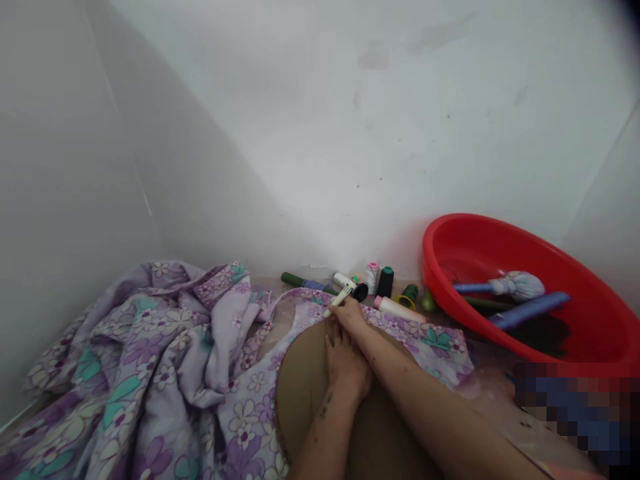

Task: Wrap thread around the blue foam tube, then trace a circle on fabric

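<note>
Lilac floral cloth, bunched against a white wall and around a tan rounded form. We see 2 hands: the right hand clamped on a white forked tool, the left hand lying open on the form. Red basin at right.

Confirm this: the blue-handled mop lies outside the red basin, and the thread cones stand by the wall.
Wrong on one point: the blue-handled mop lies inside the red basin, not outside it, as the head view shows. The rest stands: the thread cones stand by the wall.
</note>
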A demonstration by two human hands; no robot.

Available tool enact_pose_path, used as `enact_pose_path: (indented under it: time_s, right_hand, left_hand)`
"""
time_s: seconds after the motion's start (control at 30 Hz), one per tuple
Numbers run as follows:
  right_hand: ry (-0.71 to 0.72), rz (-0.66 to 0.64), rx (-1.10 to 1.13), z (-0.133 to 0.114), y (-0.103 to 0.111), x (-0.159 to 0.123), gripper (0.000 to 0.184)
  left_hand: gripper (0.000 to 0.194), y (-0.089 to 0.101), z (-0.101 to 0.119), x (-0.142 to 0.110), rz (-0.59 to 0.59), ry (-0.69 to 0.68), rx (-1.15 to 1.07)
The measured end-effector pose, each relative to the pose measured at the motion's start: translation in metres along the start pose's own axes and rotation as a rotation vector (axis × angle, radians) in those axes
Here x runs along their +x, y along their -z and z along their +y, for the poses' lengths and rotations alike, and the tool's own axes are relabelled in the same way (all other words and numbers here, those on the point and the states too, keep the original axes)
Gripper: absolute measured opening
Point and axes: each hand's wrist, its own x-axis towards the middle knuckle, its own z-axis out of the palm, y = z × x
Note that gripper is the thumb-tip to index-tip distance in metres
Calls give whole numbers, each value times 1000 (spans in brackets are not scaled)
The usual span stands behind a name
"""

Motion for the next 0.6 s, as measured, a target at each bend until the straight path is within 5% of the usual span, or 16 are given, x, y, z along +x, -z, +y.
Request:
enact_pose_path:
  time_s: [0.27,0.6]
  right_hand:
    - [41,-10,127,4,5,-9,27]
    - [41,-19,254,11,-3,-9,31]
  left_hand:
    - [48,8,2,2,59,207,-127]
    - [63,7,-36,-29,86,118,-9]
